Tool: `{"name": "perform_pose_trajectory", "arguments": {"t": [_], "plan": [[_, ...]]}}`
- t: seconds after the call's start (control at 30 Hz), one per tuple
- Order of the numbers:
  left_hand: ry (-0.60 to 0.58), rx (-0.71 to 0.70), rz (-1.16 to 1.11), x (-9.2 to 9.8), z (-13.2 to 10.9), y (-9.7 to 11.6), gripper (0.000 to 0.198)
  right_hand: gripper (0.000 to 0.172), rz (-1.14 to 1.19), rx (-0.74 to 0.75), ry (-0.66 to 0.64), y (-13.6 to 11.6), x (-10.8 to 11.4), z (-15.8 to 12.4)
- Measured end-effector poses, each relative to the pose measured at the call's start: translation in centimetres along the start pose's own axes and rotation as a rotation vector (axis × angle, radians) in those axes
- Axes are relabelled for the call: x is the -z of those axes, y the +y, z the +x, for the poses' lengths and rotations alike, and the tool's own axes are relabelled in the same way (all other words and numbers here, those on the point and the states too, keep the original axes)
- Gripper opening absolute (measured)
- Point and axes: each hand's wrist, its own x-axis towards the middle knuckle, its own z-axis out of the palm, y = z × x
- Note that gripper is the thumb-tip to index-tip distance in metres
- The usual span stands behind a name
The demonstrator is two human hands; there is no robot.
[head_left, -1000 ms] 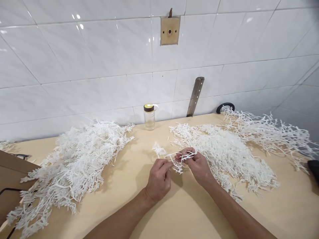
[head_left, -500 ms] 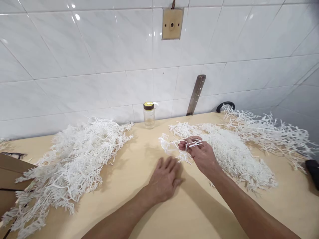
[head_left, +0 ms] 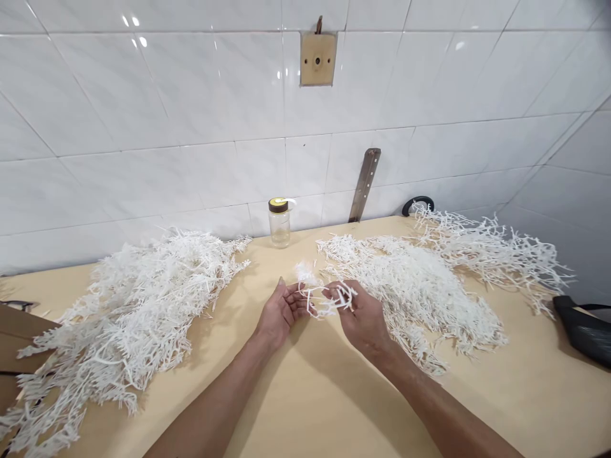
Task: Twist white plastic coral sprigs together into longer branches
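A small white branching plastic sprig (head_left: 321,308) is held in front of me over the table. My right hand (head_left: 365,321) pinches its right part between thumb and fingers. At the sprig's left end is my left hand (head_left: 279,313), palm turned inward, fingers loosely bent and thumb apart from them. Its fingertips reach the sprig's tips; whether they touch cannot be made out. Just behind the hands lies a blurred white piece (head_left: 305,273). Right of my right hand spreads a flat heap of white sprigs (head_left: 424,292).
A larger white heap (head_left: 143,305) covers the table's left side, beside a brown box (head_left: 23,343). Looser white branches (head_left: 496,248) lie far right, near a black object (head_left: 585,331). A lidded clear jar (head_left: 279,229) and a leaning metal strip (head_left: 365,184) stand by the tiled wall.
My left hand has lifted off the table and turned palm inward to the sprig. My right hand has moved lower and left with the sprig. The view has shifted slightly right.
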Motion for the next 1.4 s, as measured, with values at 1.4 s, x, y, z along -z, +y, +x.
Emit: {"name": "perform_pose_trajectory", "arguments": {"t": [1.4], "plan": [[0.077, -0.156, 0.628, 0.1, 0.2, -0.7, 0.035, 0.022, 0.210, -0.188, -0.214, 3.5, -2.4, -0.2]]}}
